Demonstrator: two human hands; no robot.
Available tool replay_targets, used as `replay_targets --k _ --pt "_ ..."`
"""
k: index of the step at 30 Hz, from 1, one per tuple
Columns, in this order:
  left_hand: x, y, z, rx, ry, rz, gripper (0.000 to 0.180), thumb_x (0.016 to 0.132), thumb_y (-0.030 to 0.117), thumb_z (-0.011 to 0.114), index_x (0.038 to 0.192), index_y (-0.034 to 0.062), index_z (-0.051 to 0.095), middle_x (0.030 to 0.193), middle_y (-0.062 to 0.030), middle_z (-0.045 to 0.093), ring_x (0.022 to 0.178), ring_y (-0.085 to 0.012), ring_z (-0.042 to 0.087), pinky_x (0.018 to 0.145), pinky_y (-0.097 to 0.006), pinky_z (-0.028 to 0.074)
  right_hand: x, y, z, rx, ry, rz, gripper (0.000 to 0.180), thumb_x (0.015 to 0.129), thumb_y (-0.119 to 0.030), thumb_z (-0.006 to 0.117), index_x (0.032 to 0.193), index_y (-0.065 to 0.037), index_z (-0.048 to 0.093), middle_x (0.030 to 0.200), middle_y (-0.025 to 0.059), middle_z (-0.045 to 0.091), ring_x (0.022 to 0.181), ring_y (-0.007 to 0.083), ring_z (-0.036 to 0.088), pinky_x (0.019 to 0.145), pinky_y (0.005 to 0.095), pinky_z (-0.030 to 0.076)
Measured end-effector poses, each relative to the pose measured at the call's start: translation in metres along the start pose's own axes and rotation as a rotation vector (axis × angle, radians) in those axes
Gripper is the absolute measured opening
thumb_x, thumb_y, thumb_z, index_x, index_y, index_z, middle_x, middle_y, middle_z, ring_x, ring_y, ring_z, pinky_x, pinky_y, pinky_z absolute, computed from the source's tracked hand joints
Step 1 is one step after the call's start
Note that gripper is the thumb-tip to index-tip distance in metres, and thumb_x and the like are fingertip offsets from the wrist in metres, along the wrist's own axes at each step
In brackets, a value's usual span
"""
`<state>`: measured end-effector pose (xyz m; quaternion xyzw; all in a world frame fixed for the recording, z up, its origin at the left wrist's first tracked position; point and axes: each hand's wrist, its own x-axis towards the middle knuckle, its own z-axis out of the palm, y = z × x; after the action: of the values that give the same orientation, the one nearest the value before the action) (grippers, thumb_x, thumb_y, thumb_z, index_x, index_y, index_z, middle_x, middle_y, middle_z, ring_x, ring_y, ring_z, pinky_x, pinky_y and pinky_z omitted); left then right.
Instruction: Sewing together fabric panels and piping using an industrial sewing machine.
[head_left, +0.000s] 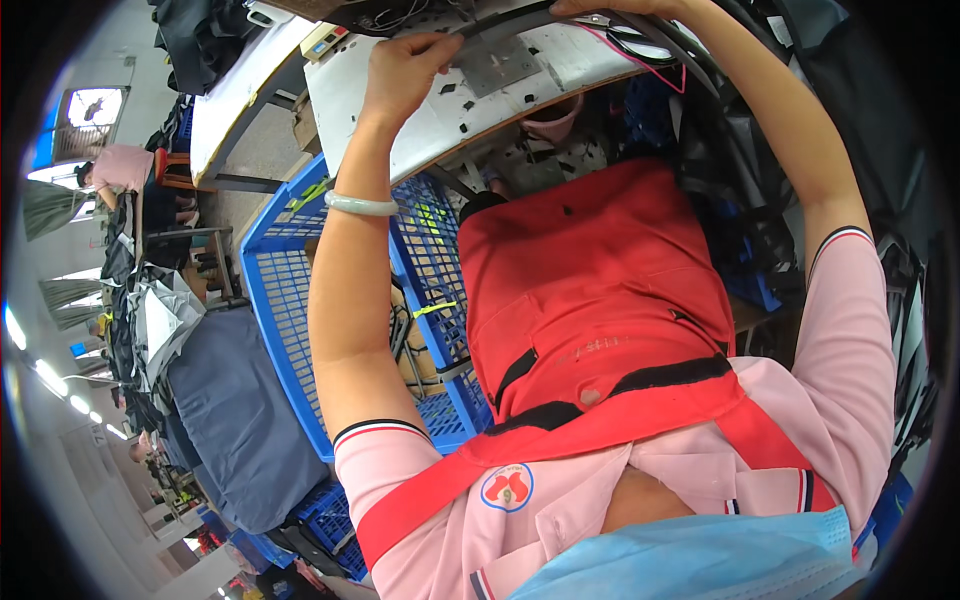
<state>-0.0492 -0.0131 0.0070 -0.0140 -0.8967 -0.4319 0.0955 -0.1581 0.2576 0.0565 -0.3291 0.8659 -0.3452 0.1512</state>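
At the far edge of the view, a dark strip of material (505, 22) runs between my two hands above the white worktable (420, 130). My left hand (408, 72) is closed, its thumb and forefinger pinching the strip's left part. Farther right, my right hand (625, 6) grips the strip with bent fingers; the upper picture edge cuts part of this hand off. Under the strip, a grey metal plate (498, 66) is set in the tabletop. Small black scraps (448, 88) are scattered around it.
A blue plastic crate (285, 290) stands beside my left arm. A pink cord (650, 68) hangs over the table edge, near a pink bucket (553, 122) underneath. Dark material (745, 150) hangs at the right. Another person (125, 170) works at the far left.
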Motion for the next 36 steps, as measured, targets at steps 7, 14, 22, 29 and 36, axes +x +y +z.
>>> replay_targets --k 7,14,22,29,36 --pt "0.013 -0.008 0.002 -0.042 0.038 0.042 0.028 0.087 0.031 0.070 0.093 0.0036 0.076 0.066 -0.0029 0.066 0.060 -0.0063 0.053 0.056 -0.024 0.042 0.015 0.013 -0.004 0.045 0.011 -0.043 0.046 0.075 -0.028 0.078 0.110 -0.002 0.066 0.098 0.0094 0.070 0.092 0.0179 0.062 0.085 0.0311 0.047" --pt "0.015 -0.013 0.004 -0.059 0.071 0.049 0.028 0.087 0.031 0.070 0.091 0.0041 0.077 0.064 -0.0025 0.065 0.057 -0.0054 0.052 0.054 -0.023 0.041 0.014 0.009 -0.003 -0.017 0.036 -0.016 0.046 0.074 -0.029 0.079 0.111 -0.003 0.066 0.099 0.0093 0.069 0.093 0.0183 0.061 0.086 0.0312 0.046" --pt "0.010 -0.008 0.001 -0.082 0.112 0.024 0.029 0.088 0.031 0.069 0.091 0.0031 0.076 0.063 -0.0019 0.065 0.055 -0.0052 0.050 0.051 -0.023 0.039 0.005 0.021 0.002 0.102 0.095 -0.039 0.042 0.076 -0.022 0.079 0.108 0.000 0.065 0.094 0.0063 0.068 0.089 0.0140 0.059 0.083 0.0290 0.046" --pt "-0.006 -0.015 -0.012 0.183 -0.129 0.035 0.032 0.091 0.027 0.067 0.104 -0.0016 0.071 0.078 -0.0045 0.069 0.071 -0.0093 0.063 0.060 -0.024 0.051 -0.030 0.011 0.052 -0.318 0.035 -0.397 0.052 0.078 -0.032 0.075 0.115 0.002 0.061 0.102 0.0210 0.069 0.098 0.0312 0.065 0.086 0.0385 0.049" --pt "-0.022 0.072 0.044 -0.239 -0.226 -0.018 0.028 0.090 0.023 0.063 0.090 -0.0043 0.070 0.067 -0.0083 0.065 0.060 -0.0143 0.059 0.056 -0.032 0.048 -0.058 -0.037 0.159 -0.716 0.000 -0.693 0.011 0.077 -0.012 0.060 0.083 -0.003 0.061 0.096 0.0149 0.066 0.093 0.0313 0.064 0.078 0.0426 0.053"
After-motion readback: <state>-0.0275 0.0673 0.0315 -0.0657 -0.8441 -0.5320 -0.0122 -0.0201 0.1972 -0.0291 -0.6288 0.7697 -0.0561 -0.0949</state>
